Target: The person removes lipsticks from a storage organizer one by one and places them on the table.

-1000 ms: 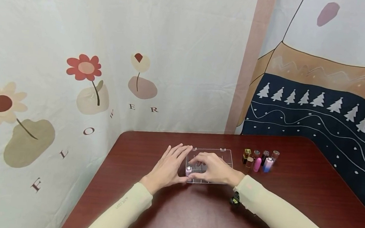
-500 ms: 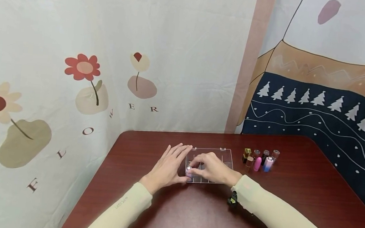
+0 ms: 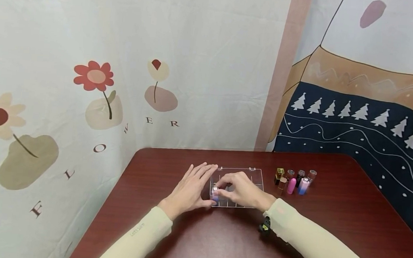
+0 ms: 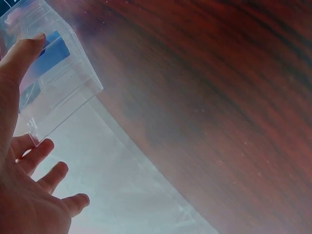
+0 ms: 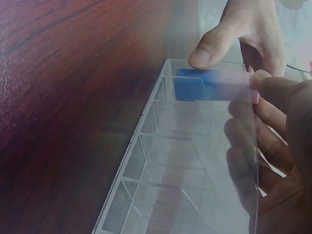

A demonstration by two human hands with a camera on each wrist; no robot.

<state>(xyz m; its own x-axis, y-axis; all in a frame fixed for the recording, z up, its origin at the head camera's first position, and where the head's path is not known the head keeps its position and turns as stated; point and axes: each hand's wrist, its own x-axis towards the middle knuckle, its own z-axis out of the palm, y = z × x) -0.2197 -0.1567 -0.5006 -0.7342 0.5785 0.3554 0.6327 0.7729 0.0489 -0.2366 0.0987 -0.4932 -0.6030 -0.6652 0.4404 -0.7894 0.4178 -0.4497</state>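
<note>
A clear divided organizer box (image 3: 255, 176) lies on the table. In its near-left compartment stands a lipstick tube (image 5: 214, 84) fading from pink to blue, its blue end down. My right hand (image 3: 241, 190) pinches the tube's top between thumb and index finger. My left hand (image 3: 190, 190) rests along the box's left side with its fingers extended. In the left wrist view, the left thumb (image 4: 23, 56) lies against the box's front wall near the tube.
Right of the box stands a group of several lipstick tubes, among them a bright pink one (image 3: 291, 186), a pink-and-blue one (image 3: 303, 186) and a gold-and-black one (image 3: 279, 176). The dark red table (image 3: 215, 243) ends at a printed curtain (image 3: 210, 84) behind.
My right thumb and index finger, apart over the lipstick tube a second ago, have closed on its top. The tube has shifted slightly right. The left hand keeps its place.
</note>
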